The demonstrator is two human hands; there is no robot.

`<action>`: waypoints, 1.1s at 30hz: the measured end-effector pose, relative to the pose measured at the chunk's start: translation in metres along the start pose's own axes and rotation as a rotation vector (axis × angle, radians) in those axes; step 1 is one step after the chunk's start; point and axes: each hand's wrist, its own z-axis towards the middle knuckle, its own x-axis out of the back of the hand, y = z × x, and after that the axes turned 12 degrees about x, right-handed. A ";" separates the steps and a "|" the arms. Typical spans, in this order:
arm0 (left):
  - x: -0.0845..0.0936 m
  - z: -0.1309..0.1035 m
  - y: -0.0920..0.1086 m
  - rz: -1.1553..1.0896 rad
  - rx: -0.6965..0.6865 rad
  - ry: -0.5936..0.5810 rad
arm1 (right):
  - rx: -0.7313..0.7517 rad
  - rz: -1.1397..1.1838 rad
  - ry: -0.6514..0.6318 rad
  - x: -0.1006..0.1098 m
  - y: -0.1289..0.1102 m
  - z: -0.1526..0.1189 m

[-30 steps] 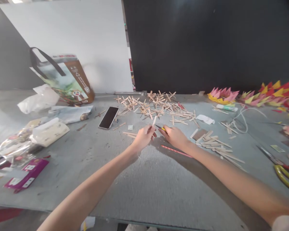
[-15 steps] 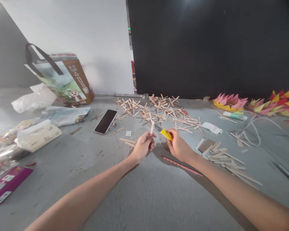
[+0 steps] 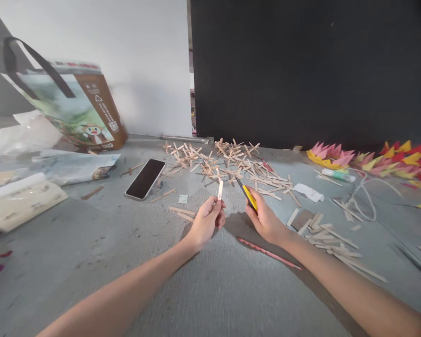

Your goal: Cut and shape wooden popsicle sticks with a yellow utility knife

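Note:
My left hand (image 3: 207,220) pinches a short wooden stick (image 3: 220,189) upright between thumb and fingers. To its right, my right hand (image 3: 264,215) is closed around a yellow utility knife (image 3: 250,197), its dark blade pointing up and away from me. The blade and the stick are apart. Behind both hands lies a heap of crossed wooden sticks (image 3: 228,157). Below my right hand a pink pencil-like rod (image 3: 268,253) rests on the grey surface. Several loose flat sticks (image 3: 331,236) lie right of my right wrist.
A phone (image 3: 145,179) and a small white packet (image 3: 183,199) lie left of my hands. A printed carrier bag (image 3: 80,107) stands at the back left, near plastic packages (image 3: 24,199). Folded-paper crowns (image 3: 330,154), a glue stick (image 3: 338,175) and a white cable (image 3: 372,196) are at the right.
My right hand has turned the knife so its blade points more upward and sits farther from the stick. My left hand still holds the stick. The view has shifted slightly.

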 end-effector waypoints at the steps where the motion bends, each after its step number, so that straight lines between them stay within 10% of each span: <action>1: 0.000 0.000 0.000 -0.015 0.003 -0.002 | -0.003 0.003 -0.024 0.000 0.000 0.000; 33: 0.003 0.005 -0.006 -0.129 0.028 0.040 | 0.044 -0.071 -0.080 0.002 0.009 -0.004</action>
